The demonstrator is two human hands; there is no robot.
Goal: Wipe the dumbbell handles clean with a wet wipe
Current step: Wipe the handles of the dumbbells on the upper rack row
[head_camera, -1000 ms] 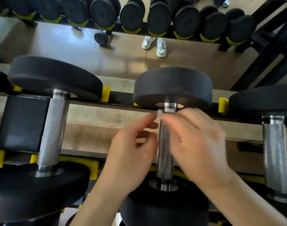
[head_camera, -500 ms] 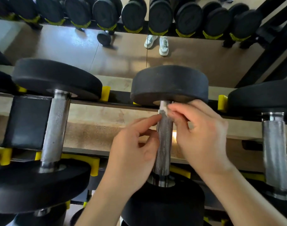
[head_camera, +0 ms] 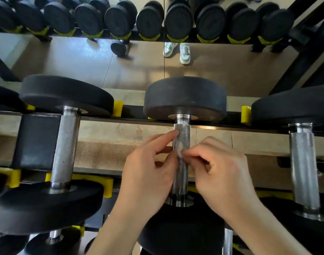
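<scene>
The wiping step is under way on the middle dumbbell handle (head_camera: pixel 181 173), which lies on the rack between its two black heads. The right hand (head_camera: pixel 222 172) sits just right of the handle and pinches a small wet wipe (head_camera: pixel 180 152) against its upper half. The left hand (head_camera: pixel 148 173) sits just left of it, forefinger tip touching the knurling above the wipe, other fingers loosely curled and apparently holding nothing. Next, the wipe probably needs drawing down the handle's lower stretch and round its hidden underside. The neighbouring handles (head_camera: pixel 64 148) on either side are untouched.
</scene>
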